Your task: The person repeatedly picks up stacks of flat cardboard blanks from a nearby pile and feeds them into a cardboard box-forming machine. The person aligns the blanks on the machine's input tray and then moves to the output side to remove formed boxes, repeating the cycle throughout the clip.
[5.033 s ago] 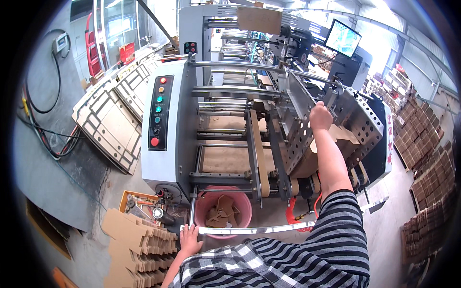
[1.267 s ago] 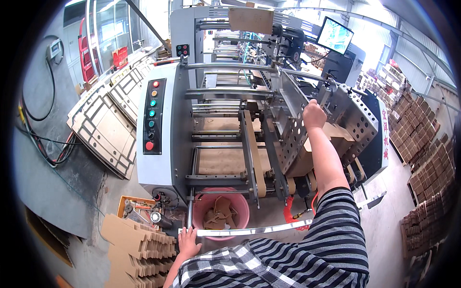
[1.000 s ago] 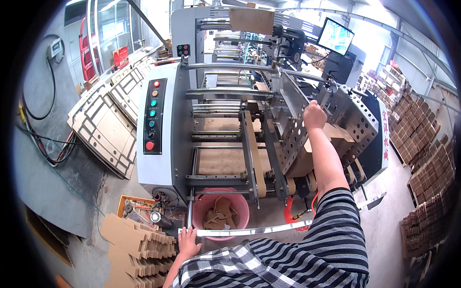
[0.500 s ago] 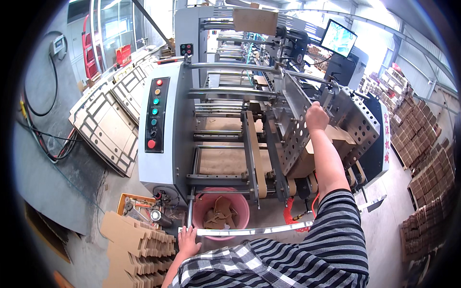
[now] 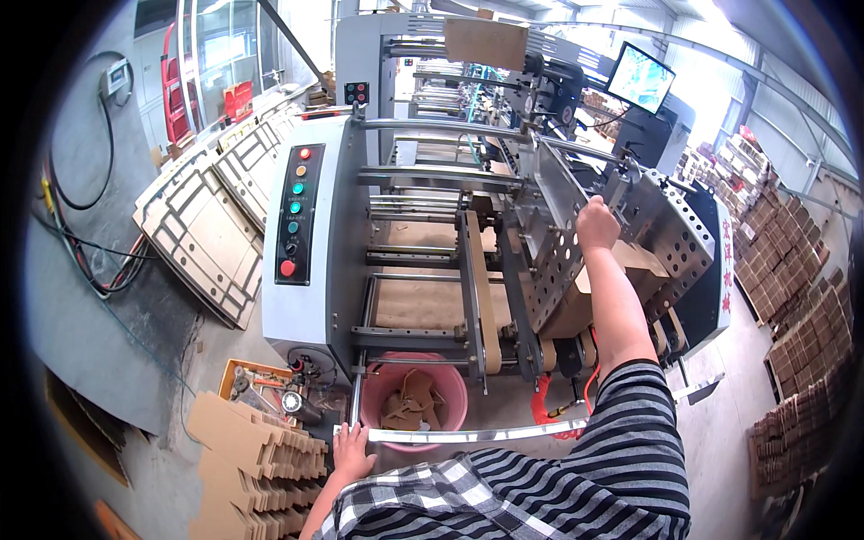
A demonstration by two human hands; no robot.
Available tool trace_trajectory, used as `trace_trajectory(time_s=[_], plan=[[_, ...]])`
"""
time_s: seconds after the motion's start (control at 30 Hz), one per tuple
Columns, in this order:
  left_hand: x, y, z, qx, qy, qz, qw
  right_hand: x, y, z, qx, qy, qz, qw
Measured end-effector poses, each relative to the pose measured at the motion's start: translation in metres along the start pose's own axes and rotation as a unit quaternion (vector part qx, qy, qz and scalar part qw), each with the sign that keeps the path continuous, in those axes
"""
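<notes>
My right hand [image 5: 596,225] reaches out over a grey machine and is closed at the top edge of an upright metal plate [image 5: 553,184]. Below that plate, a stack of brown cardboard blanks [image 5: 571,308] sits between perforated metal sides, partly hidden by my forearm. My left hand [image 5: 354,453] lies with its fingers stretched over the left end of a shiny metal rail [image 5: 486,436] across the machine's front. Tan feed belts [image 5: 482,301] run lengthwise in the machine's middle.
A control panel [image 5: 298,216] with coloured buttons faces me on the left housing. Beneath the machine stands a pink tub [image 5: 456,382] of cardboard scraps. Notched cardboard blanks [image 5: 238,450] are piled at lower left, near an orange toolbox [image 5: 231,378]. Cardboard stacks [image 5: 781,234] line the right.
Both hands keep their places on the plate and the rail. The view has shifted very slightly; nothing else has visibly moved.
</notes>
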State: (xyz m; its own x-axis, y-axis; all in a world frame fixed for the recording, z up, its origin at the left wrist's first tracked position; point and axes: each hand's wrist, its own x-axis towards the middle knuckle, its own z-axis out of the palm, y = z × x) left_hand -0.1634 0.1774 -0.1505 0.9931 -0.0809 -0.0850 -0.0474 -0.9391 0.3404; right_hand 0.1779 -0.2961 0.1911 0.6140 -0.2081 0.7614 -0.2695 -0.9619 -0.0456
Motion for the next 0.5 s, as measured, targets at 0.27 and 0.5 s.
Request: trace_trajectory(time_s=[0.27,0.5], plan=[[0.0015,0.0006,-0.0008,0.002,-0.011,-0.005,1.000,0.0006,0.0015,0.0033,0.004,-0.001,-0.001,1.000],[0.0005,0.0050,-0.0061,-0.001,-0.009,-0.006,1.000,0.0005,0.0008,0.0022,-0.002,0.002,0.000,1.000]])
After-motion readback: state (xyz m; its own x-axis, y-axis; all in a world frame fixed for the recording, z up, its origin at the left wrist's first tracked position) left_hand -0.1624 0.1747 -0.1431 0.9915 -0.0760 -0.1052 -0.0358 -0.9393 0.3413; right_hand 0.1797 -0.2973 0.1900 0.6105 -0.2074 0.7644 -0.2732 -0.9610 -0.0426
